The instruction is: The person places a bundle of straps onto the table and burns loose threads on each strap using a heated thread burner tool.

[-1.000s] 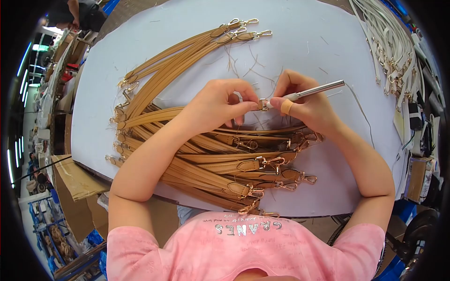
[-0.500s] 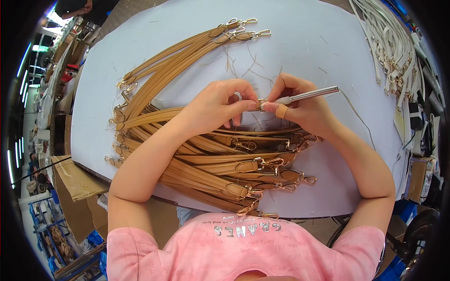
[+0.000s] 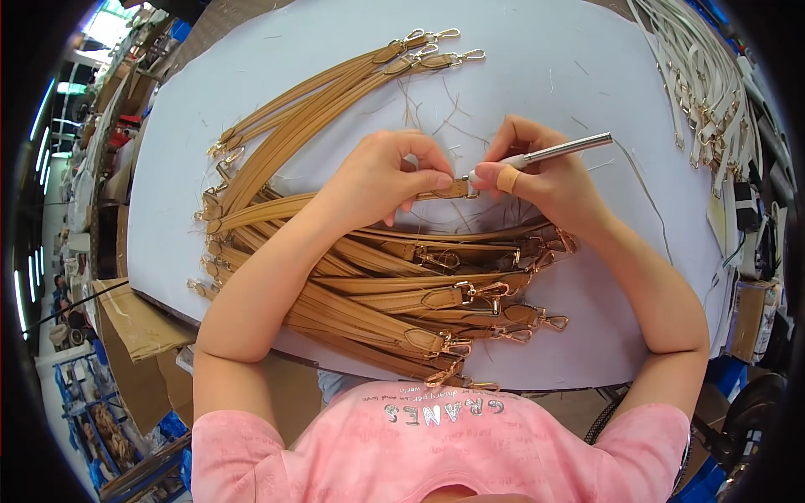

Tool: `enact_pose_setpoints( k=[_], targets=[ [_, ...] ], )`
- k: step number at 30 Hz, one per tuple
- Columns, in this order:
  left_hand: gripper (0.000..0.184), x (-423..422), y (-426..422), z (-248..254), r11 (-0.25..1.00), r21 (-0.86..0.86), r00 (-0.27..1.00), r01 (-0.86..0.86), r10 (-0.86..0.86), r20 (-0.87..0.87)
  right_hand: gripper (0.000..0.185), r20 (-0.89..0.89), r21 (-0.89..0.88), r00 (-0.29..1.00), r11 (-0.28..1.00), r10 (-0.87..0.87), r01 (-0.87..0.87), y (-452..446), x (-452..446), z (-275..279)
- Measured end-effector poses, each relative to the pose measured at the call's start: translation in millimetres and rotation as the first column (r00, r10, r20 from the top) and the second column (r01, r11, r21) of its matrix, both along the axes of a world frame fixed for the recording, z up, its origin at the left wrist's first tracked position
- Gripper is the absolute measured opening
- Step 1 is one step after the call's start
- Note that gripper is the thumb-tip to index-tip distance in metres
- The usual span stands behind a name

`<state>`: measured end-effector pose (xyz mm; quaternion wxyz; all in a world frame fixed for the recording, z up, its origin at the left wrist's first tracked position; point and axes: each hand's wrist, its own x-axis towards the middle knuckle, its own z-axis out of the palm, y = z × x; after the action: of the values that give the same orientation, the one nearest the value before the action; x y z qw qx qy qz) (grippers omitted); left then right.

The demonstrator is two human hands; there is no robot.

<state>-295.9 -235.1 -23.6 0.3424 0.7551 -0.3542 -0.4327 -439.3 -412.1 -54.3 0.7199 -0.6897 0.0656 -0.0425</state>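
My left hand (image 3: pixel 394 172) is closed, thumb and fingers pinching a tan strap (image 3: pixel 443 193) close to its end. A metal buckle ring (image 3: pixel 472 187) sits at that end, just beyond my fingertips. My right hand (image 3: pixel 537 172), with a tan band around one finger, grips a pen-shaped tool (image 3: pixel 566 149) with a silver barrel and a thin cord (image 3: pixel 641 184). The fingertips of this hand are right beside the ring; whether they touch it I cannot tell. Below both hands lies a pile of tan straps (image 3: pixel 369 285) with gold-coloured clasps.
More tan straps (image 3: pixel 289 138) curve across the upper left of the white table cover (image 3: pixel 587 318). Loose thread ends (image 3: pixel 453 113) lie above my hands. White straps (image 3: pixel 704 92) with metal clasps hang over the far right. Cardboard (image 3: pixel 142 323) stands beyond the left edge.
My hands have drawn slightly apart. The right hand and tool have shifted a little up and right, and more of the strap's end and ring now shows between the hands.
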Motion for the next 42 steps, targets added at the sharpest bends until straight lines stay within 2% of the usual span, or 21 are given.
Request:
enact_pose_setpoints(
  k=[2,5,6,9,10,12,13,21,40,42],
  targets=[
    [0.013,-2.0,-2.0,-3.0,1.000,0.023,1.000,-0.004,0.004,-0.013,0.017,0.001,-0.079,1.000,0.997,0.002,-0.002,0.6,-0.6,0.2],
    [0.011,-5.7,-1.1,-19.0,0.973,-0.202,0.954,0.108,-0.044,0.297,0.017,-0.001,-0.109,1.000,0.994,-0.008,0.008,1.1,-0.6,0.9],
    [0.011,-6.5,-1.9,-22.7,0.974,-0.200,0.954,0.108,-0.046,0.295,0.017,-0.004,-0.100,1.000,0.995,-0.015,0.014,1.7,-0.6,1.1],
    [0.011,-7.8,-2.9,-29.5,0.910,-0.301,0.783,0.283,-0.038,0.621,0.017,-0.006,-0.087,1.000,0.996,-0.021,0.021,3.2,-0.3,0.2],
    [0.011,-7.4,-1.6,-25.4,0.911,-0.301,0.783,0.281,-0.037,0.621,0.017,-0.005,-0.085,1.000,0.996,-0.024,0.024,2.9,-0.4,0.1],
    [0.011,-5.4,1.9,-11.2,0.966,-0.230,0.968,0.117,-0.059,0.242,0.017,-0.004,-0.084,1.000,0.996,-0.028,0.027,3.1,-0.2,0.6],
    [0.011,-4.4,2.9,-7.8,0.984,-0.169,0.998,0.050,-0.046,0.032,0.017,-0.001,-0.095,1.000,0.995,-0.027,0.027,3.5,-0.5,1.1],
    [0.010,2.2,4.7,-12.3,0.986,-0.164,0.994,0.030,-0.047,-0.100,0.017,0.013,-0.152,1.000,0.988,-0.023,0.025,3.7,-1.8,-0.9],
    [0.009,4.7,6.1,-10.3,0.980,-0.188,0.992,0.066,-0.085,-0.090,0.016,-0.006,-0.180,1.000,0.983,-0.029,0.028,4.5,-1.5,2.2],
    [0.009,10.1,6.1,-9.6,0.976,-0.204,0.992,0.075,-0.095,-0.086,0.014,0.079,0.066,0.994,0.995,-0.080,0.075,2.7,0.1,-5.3]
  ],
)
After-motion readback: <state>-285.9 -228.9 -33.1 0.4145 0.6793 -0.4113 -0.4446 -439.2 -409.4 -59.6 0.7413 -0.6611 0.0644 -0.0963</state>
